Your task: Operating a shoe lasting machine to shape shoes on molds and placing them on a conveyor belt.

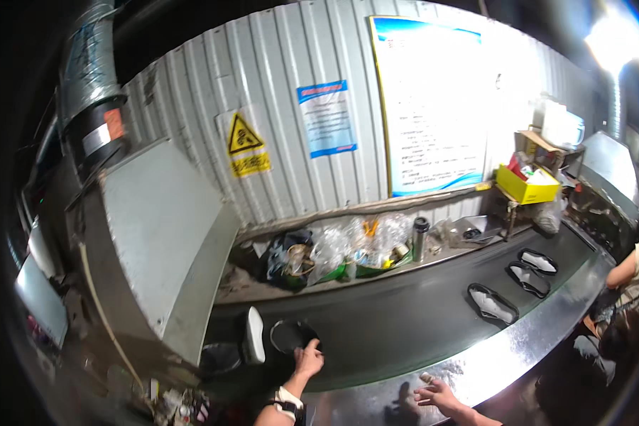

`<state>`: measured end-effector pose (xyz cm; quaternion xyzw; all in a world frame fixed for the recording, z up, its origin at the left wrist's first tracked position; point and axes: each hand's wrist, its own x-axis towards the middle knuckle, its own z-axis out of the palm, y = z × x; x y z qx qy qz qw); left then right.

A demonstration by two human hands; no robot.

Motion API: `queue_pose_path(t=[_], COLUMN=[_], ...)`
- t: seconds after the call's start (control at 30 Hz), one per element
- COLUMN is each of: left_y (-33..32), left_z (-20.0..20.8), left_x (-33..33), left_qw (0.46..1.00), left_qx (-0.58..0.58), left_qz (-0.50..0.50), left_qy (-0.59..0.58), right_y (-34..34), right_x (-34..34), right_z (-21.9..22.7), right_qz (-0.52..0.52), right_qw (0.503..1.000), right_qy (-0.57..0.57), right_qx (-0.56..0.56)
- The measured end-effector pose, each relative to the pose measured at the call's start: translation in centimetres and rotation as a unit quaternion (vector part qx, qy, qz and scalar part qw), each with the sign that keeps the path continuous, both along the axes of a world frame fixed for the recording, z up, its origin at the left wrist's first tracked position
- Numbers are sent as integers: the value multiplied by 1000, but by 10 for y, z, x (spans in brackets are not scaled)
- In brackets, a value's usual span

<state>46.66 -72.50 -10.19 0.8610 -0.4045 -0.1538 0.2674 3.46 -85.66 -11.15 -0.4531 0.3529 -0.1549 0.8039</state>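
You seem to be handling the dark oval piece [288, 336], left hand [309, 359] perhaps pinching, I can't tell, right hand [439, 397] spread; moving it calls for a sure grip.

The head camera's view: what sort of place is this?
Probably a shoe factory: shoe parts lie on a dark conveyor belt, and a yellow warning sign hangs on the corrugated wall.
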Motion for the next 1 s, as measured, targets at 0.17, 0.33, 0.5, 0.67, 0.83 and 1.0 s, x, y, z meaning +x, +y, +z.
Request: queue_pose_path(t=[0.17,0.33,0.5,0.67,0.83,1.0], left_y=[-40,5,86,95,82,72], left_z=[65,-22,-79,-68,8,83], left_x=[-20,132,178,139,44,-71], left_qw=[942,969,921,909,966,939], left_qx=[-144,-21,34,88,17,-107], left_qz=[-246,199,387,390,152,-126], left_qy=[174,-145,30,117,-209,-301], right_y=[22,32,59,111,61,38], right_x=[18,-8,6,-12,-25,-46], right_z=[-2,-33,-10,209,53,21], right_qz=[-35,-121,-66,47,-265,-197], right_qw=[985,939,997,952,902,941], right_qy=[-38,-120,-18,129,-209,-153], right_qx=[162,299,39,-275,270,230])
